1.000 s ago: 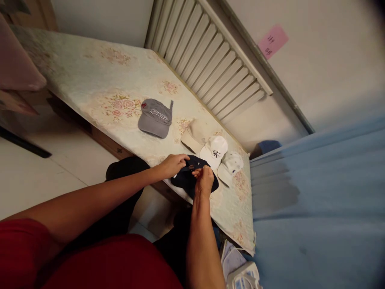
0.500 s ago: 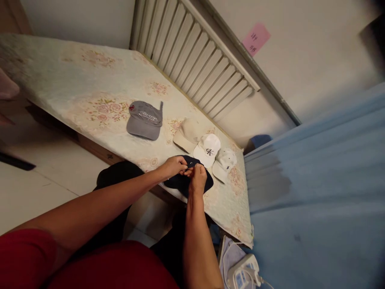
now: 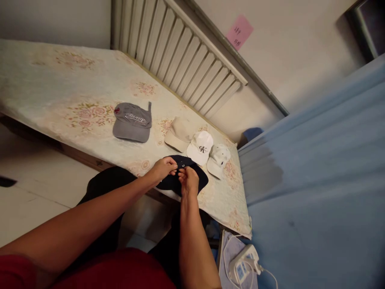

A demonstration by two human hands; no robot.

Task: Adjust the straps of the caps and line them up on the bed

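Note:
A dark navy cap [image 3: 195, 181] lies at the near edge of a floral mattress [image 3: 75, 96]. My left hand [image 3: 162, 167] and my right hand [image 3: 189, 180] both pinch the cap at its back, fingertips close together. Just beyond it sit a white cap with a black logo [image 3: 199, 147], a second white cap [image 3: 218, 159] and a beige cap [image 3: 177, 133]. Farther left lies a grey cap with white lettering [image 3: 131, 122].
A white slatted panel [image 3: 180, 56] leans on the wall behind the mattress. A pink note [image 3: 239, 31] is stuck on the wall. Blue fabric [image 3: 319, 180] fills the right side. A white device with a cable [image 3: 242, 267] lies below on the floor.
The view has shifted, so everything sits further left in the picture. My hands have drawn closer together on the navy cap's back; the other caps lie as before.

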